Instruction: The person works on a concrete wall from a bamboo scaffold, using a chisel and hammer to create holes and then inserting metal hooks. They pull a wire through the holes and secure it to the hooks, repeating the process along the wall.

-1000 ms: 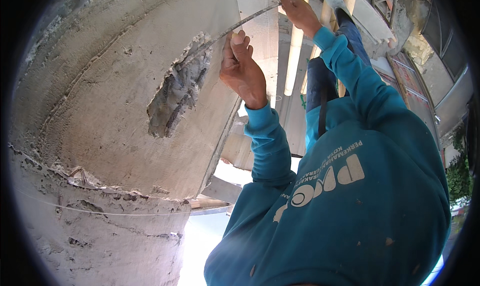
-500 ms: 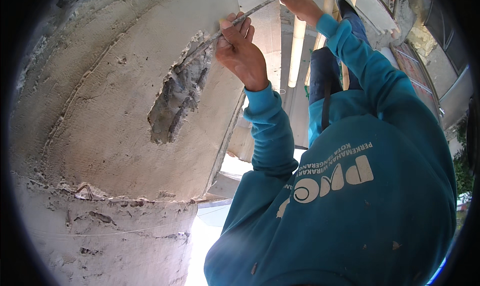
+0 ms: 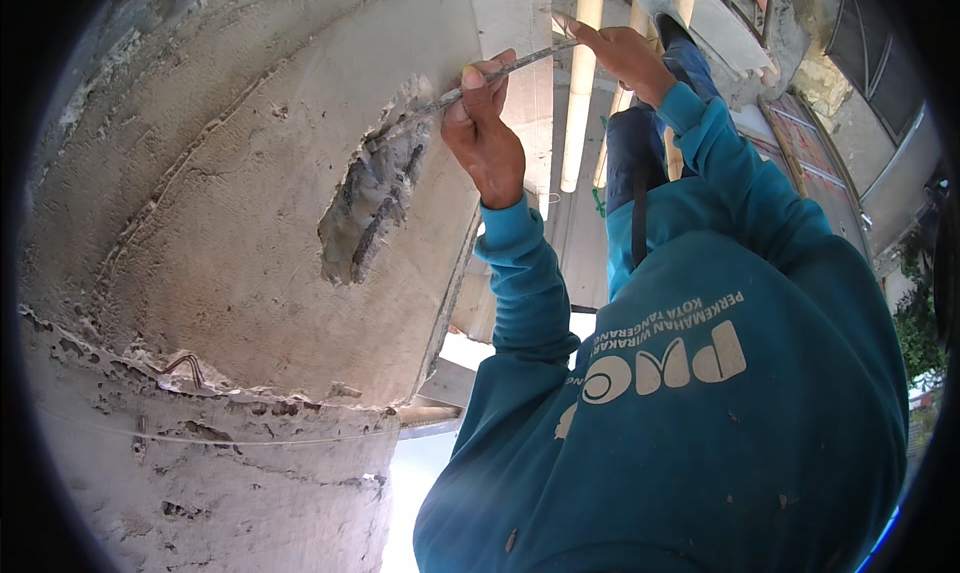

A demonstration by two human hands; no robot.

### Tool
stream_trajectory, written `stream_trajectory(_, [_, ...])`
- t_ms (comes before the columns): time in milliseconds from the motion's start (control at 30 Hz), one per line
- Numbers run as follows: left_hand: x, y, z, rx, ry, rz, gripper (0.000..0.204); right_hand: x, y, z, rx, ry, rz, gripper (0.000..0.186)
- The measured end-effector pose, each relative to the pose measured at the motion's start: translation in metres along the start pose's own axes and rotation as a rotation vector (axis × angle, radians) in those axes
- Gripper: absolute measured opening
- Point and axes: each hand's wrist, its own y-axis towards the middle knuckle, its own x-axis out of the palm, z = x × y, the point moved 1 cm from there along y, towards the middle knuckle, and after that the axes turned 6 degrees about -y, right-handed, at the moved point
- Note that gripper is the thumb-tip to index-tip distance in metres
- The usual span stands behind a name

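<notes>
Both my hands are on a thin, grey metal rod (image 3: 533,57), which runs diagonally from a jagged cavity (image 3: 368,201) in the concrete surface (image 3: 230,263). My left hand (image 3: 488,145) is closed around it near the cavity, thumb and fingertips pressed to it. My right hand (image 3: 630,65) pinches the rod's far end, higher and farther right. The rod's end at the cavity is hard to make out. Teal sleeves cover both forearms.
Pale bamboo poles (image 3: 583,83) stand behind the hands, near my dark-trousered legs (image 3: 635,153) and a shoe. Wire stubs (image 3: 185,365) poke from a broken seam at lower left, with a thin line (image 3: 250,440) below. Grey panels and greenery (image 3: 918,338) are at the right.
My right hand has dropped in the picture and the rod slants less steeply. My left hand is slightly lower than half a second ago. The view has shifted a little.
</notes>
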Motion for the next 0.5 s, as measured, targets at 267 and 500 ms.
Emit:
stream_trajectory(267, [-0.019, 0.002, 0.014, -0.068, -0.105, -0.296, 0.043, -0.035, -0.065, -0.014, 0.045, 0.015, 0.098, 0.070])
stream_trajectory(500, [-0.025, 0.007, 0.031, -0.123, -0.031, -0.453, 0.042, -0.041, -0.084, -0.005, -0.049, -0.006, 0.192, 0.060])
